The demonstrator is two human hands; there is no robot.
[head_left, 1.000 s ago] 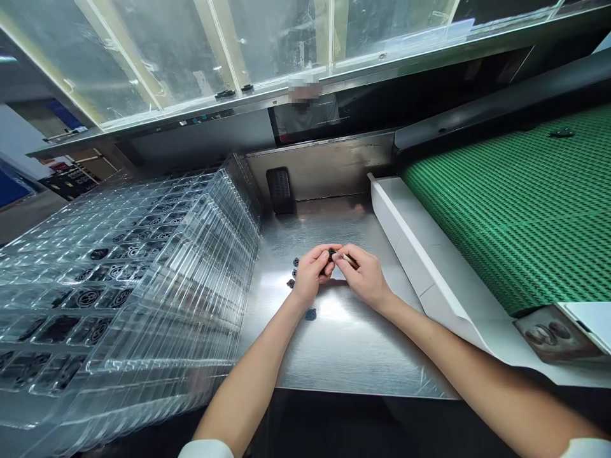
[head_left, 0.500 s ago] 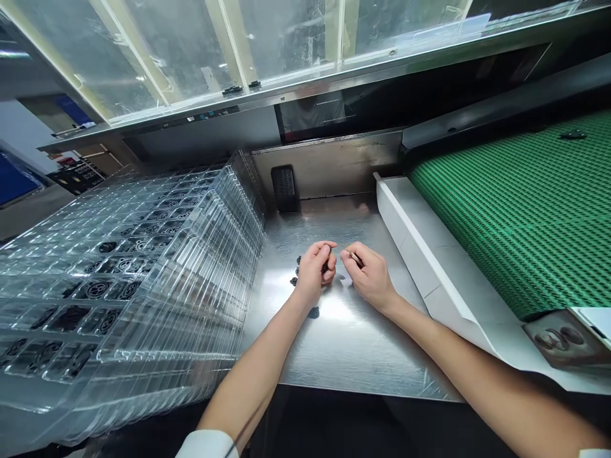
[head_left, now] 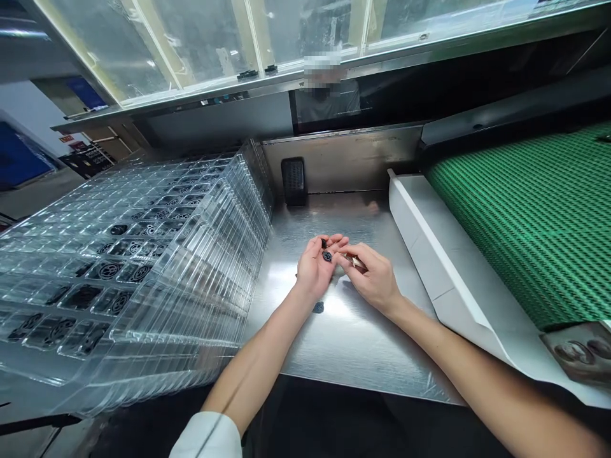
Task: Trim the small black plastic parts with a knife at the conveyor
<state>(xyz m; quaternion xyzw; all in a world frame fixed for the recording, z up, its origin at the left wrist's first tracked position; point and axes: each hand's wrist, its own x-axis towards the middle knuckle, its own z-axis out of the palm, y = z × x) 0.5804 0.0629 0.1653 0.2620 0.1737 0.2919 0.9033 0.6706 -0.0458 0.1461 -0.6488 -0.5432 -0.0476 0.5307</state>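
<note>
My left hand (head_left: 314, 268) is turned palm up above the metal tray, fingers loosely curled. It holds two small black parts: a round one with a pale ring pattern (head_left: 327, 256) near the palm and a dark piece (head_left: 323, 243) by the fingers. My right hand (head_left: 375, 277) is closed around a thin metallic tool (head_left: 356, 261), whose exact kind I cannot make out. Its fingertips reach the left palm, close to the round part. A loose black part (head_left: 318, 307) lies on the tray (head_left: 353, 356) below the left wrist. Other parts behind the left hand are mostly hidden.
At left stands a tall stack of clear plastic blister trays (head_left: 191, 267), the top one holding several black round parts (head_left: 109, 271). A white guard (head_left: 429, 254) separates the metal tray from a green conveyor belt (head_left: 525, 216). A black container (head_left: 293, 181) leans against the back wall.
My left hand has opened from a pinch to palm up, showing the black parts. My right hand, tool still in it, has come in to meet it. The view has shifted slightly.
</note>
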